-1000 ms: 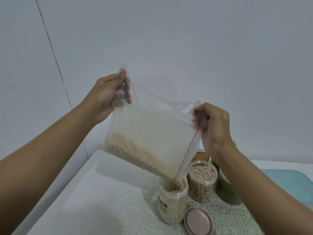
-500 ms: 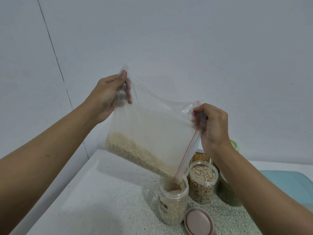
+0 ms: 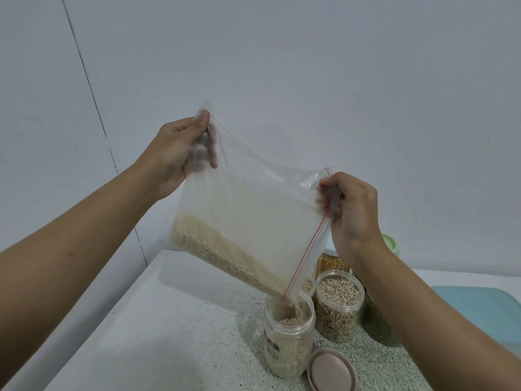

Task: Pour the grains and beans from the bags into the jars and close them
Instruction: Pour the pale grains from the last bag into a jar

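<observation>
speckled counter (image 3: 197, 320) bears jars (image 3: 287, 345), pink lid (image 3: 331, 372).

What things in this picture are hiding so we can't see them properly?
In the head view:
Dark green jar: mostly behind the right arm; lid on or off, unclear.
Yellow-grain jar: hidden by the bag and the bean jar.
Label on the front jar: too blurred to read.
Pink lid: cut by the bottom edge.
Green round thing: mostly behind the right hand.

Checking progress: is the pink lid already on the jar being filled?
No, the pink lid lies on the counter beside the open jar under the bag.
</observation>
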A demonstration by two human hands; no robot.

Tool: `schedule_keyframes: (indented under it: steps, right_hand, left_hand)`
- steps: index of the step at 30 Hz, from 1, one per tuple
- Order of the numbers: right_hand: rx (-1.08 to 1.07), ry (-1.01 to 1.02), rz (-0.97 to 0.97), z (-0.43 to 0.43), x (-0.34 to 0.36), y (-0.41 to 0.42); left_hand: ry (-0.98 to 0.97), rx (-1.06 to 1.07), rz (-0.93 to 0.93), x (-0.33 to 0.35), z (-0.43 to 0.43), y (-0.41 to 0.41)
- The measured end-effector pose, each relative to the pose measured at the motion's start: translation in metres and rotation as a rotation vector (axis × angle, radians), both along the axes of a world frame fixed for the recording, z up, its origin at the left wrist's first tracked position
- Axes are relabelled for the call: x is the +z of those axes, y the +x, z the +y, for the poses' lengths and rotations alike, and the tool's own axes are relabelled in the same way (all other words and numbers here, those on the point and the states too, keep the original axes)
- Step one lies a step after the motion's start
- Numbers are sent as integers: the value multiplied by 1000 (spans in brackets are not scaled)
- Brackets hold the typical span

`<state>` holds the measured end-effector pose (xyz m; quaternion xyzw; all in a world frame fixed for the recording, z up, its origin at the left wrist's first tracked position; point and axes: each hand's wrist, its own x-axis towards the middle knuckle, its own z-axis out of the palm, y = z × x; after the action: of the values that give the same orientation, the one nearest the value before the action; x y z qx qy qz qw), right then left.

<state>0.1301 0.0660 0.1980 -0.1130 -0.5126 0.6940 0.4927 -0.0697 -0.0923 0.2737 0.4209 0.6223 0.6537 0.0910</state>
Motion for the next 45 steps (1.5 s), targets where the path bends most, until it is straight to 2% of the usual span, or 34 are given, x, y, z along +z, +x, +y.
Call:
schedule_keyframes:
  steps: [14, 45]
  right_hand:
    - [55, -74, -15, -2, 6, 2]
    - [83, -100, 13, 3, -1, 18]
  left_hand:
    - [-11, -5, 48, 11, -3, 3]
    - [-21, -36, 38, 6, -1, 17]
